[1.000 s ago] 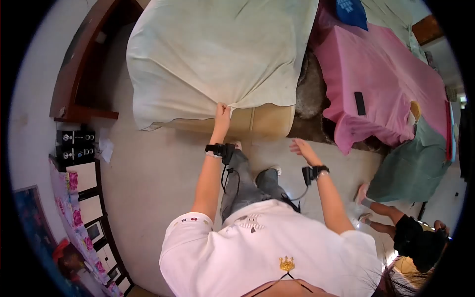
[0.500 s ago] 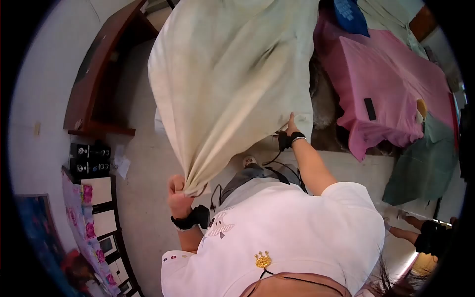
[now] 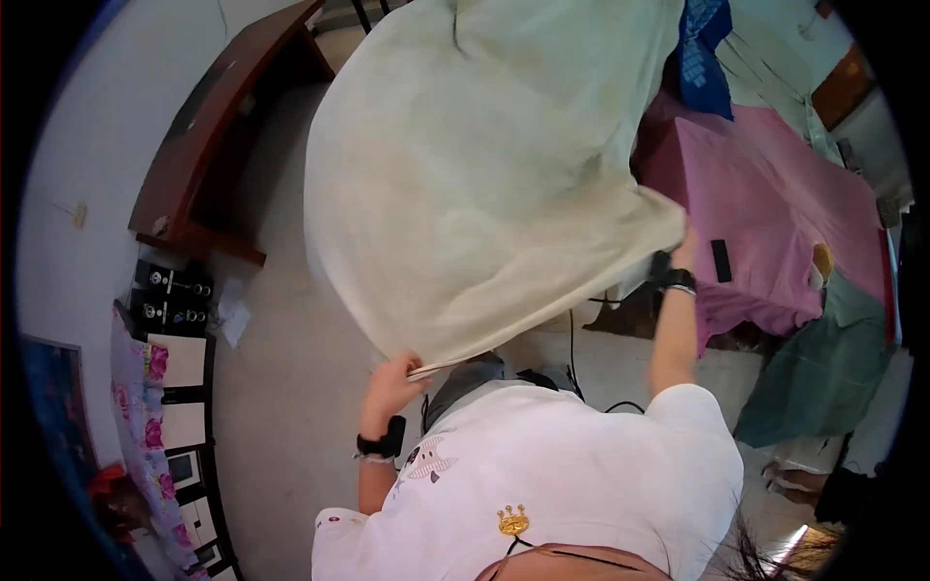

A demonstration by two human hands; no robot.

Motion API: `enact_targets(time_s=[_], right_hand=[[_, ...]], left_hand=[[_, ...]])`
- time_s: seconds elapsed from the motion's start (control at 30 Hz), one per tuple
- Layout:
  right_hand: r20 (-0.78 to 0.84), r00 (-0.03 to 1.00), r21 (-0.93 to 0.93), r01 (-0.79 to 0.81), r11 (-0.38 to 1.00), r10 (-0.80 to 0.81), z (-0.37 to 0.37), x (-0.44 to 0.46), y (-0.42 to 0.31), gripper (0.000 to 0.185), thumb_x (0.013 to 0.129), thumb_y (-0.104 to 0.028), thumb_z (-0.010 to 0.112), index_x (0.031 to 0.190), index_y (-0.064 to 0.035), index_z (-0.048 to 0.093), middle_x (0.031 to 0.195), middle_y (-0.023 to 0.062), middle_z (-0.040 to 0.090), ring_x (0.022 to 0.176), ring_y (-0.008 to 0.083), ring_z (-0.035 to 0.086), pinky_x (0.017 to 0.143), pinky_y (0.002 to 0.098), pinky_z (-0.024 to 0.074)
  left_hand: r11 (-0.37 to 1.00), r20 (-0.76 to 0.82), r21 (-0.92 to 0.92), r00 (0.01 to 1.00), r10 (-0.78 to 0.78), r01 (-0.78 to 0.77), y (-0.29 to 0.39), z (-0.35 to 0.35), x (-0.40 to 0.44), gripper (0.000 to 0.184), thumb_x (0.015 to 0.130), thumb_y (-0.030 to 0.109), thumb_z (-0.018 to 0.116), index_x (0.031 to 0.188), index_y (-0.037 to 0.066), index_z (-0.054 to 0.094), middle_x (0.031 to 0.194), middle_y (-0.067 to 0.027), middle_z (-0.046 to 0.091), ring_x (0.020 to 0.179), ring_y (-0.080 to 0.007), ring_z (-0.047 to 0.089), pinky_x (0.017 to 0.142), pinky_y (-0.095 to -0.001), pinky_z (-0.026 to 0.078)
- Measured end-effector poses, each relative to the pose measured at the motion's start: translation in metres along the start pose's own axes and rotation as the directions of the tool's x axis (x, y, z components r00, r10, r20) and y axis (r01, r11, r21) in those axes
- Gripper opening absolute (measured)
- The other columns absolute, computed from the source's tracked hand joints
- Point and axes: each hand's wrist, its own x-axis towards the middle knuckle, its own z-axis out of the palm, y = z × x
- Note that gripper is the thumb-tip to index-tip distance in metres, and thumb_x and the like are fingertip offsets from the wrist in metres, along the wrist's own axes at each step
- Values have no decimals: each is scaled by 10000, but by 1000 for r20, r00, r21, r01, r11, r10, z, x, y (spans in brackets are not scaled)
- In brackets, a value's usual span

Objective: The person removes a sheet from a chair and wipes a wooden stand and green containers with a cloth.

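A large cream cloth sheet (image 3: 475,194) billows in front of me, spread between my two hands. My left hand (image 3: 392,385) is closed on its near left corner, close to my waist. At the sheet's right corner, my right hand (image 3: 684,250) grips the edge with the arm stretched forward; its fingers are partly hidden and blurred. The near edge of the cloth runs taut from one hand to the other. Both wrists wear black bands, and a black cable hangs near my legs.
Pink cloth (image 3: 746,194) covers furniture on the right, with a black remote-like object (image 3: 721,260) on it. A green cloth (image 3: 814,358) hangs beside it. Left are a brown wooden desk (image 3: 184,165) and black speakers (image 3: 172,295). Another person's legs (image 3: 799,481) show at lower right.
My right hand has moved right and forward, now lifting the sheet's right corner. My left hand has shifted slightly right. The sheet has opened out from its gathered folds and puffed up.
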Motion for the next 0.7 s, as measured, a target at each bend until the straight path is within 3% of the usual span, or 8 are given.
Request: enact_targets(time_s=[0.1, 0.17, 0.3, 0.37, 0.5, 0.57, 0.6, 0.7], right_hand=[[107, 990, -80, 98, 992, -89, -10, -11, -131, 400, 780, -299, 459, 1040, 4, 481, 1063, 107, 496, 985, 193, 460, 858, 303, 339], [253, 833, -640, 526, 560, -492, 31, -108, -212, 424, 796, -265, 428, 1095, 36, 433, 1060, 102, 488, 942, 187, 488, 833, 297, 372], [130, 679, -276, 725, 631, -723, 62, -246, -259, 374, 834, -220, 405, 1054, 81, 441, 991, 168, 509, 869, 238, 529, 766, 345, 432], [-263, 806, -604, 291, 742, -530, -63, -195, -220, 305, 815, -193, 459, 998, 49, 489, 914, 129, 546, 760, 209, 540, 678, 348, 450], [-105, 987, -944, -138, -299, -124, -275, -153, -87, 268, 763, -150, 502, 1000, -27, 523, 798, 107, 556, 692, 200, 518, 621, 322, 426], [-498, 860, -818, -421, 393, -115, -186, -164, -107, 250, 745, -132, 526, 891, 71, 530, 744, 57, 555, 634, 162, 506, 536, 309, 409], [-278, 939, -798, -107, 593, -204, -228, -145, -107, 254, 743, -136, 502, 931, 30, 533, 731, 71, 550, 563, 139, 495, 456, 266, 377], [-290, 883, -762, 20, 647, -369, -191, -136, -163, 292, 748, -142, 513, 919, 95, 505, 775, 70, 546, 664, 145, 477, 601, 274, 372]], left_hand=[[952, -99, 282, 984, 149, -116, 13, 30, 15, 207, 635, 53, 569, 832, 95, 520, 645, -135, 534, 614, -293, 528, 540, -326, 425], [914, -311, 406, 940, 141, -2, 32, 12, 20, 201, 651, 55, 566, 847, 85, 530, 658, -122, 555, 611, -279, 551, 516, -322, 429], [904, -755, 330, 499, 425, -271, 56, 11, -9, 213, 641, 39, 569, 853, 47, 549, 690, -103, 578, 589, -265, 558, 489, -294, 435], [742, -564, 647, 546, 620, -175, 57, 33, -25, 241, 619, 14, 553, 859, 38, 561, 721, -120, 575, 610, -265, 559, 506, -313, 441], [826, -479, 562, 794, 374, -50, 2, 132, -4, 276, 621, -2, 510, 888, 53, 550, 741, -97, 565, 676, -305, 536, 599, -356, 430], [831, -478, 550, 846, 236, 79, -6, 138, -3, 294, 624, 0, 506, 911, 55, 540, 779, -94, 565, 706, -309, 532, 610, -353, 427], [822, -586, 548, 772, 245, 155, -6, 139, -5, 310, 626, 0, 501, 929, 57, 530, 825, -102, 555, 733, -303, 527, 615, -354, 427], [903, -843, 298, 530, 95, 310, 1, 146, -7, 290, 664, 23, 482, 949, 63, 518, 900, -108, 537, 779, -283, 522, 637, -351, 430]])
